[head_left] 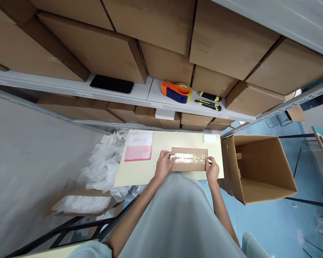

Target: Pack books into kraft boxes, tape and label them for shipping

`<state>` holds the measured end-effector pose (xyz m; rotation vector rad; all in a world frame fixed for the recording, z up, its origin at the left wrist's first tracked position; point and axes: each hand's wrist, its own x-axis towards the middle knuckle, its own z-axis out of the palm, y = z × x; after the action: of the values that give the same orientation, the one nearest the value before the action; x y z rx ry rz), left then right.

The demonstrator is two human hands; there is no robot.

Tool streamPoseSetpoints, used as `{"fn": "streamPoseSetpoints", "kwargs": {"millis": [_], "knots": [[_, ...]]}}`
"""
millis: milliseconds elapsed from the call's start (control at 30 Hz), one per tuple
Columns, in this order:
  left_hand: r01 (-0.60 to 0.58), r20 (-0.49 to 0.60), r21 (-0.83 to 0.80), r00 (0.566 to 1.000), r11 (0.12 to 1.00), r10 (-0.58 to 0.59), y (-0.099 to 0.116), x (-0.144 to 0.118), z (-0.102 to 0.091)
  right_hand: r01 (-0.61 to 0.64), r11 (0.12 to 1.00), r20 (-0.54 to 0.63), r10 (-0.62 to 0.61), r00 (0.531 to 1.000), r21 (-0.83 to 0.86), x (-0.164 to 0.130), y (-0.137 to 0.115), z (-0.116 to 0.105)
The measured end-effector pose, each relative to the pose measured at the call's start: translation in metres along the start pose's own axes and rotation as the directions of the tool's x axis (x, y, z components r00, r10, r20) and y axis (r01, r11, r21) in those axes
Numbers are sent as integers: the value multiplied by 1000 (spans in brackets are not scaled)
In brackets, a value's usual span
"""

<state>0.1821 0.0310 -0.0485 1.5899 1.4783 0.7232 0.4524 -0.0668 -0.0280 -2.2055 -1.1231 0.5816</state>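
A small flat brown carton (190,159) lies on the pale yellow table (140,172), with a shiny strip of clear tape (188,157) running across its top. My left hand (164,164) rests on the carton's left end, fingers pressed on the tape. My right hand (212,169) presses on the carton's right end. Both hands touch the carton rather than lift it.
A pink-and-white packet (138,146) and a small white label (210,138) lie on the table. An open empty cardboard box (258,168) stands to the right. On the shelf above sit an orange tape dispenser (177,92), two yellow-black utility knives (208,100) and a black tablet (112,84). Plastic bags (99,172) pile at left.
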Motion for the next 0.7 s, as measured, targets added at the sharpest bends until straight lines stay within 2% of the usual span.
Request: {"fn": "streamPoseSetpoints", "kwargs": {"millis": [200,333,467,533,600,700], "knots": [[142,27,-154,990,978,-140,0,9,7,17,999,138,-10,990,-48,24,0,-2],[246,75,-221,969,944,-235,-1,4,8,20,999,131,-14,991,-38,20,9,-3],[278,58,-309,960,910,-274,-16,-11,12,31,1000,79,-31,996,-2,5,19,2],[273,2,-354,957,895,-291,-29,-15,10,62,998,78,-62,995,-4,2,17,13],[260,-97,-369,944,892,-316,-47,-14,3,101,995,117,-98,988,-20,4,9,32],[310,-198,-298,905,903,-376,-76,-8,-13,132,988,205,-114,972,-76,10,-6,65]]}}
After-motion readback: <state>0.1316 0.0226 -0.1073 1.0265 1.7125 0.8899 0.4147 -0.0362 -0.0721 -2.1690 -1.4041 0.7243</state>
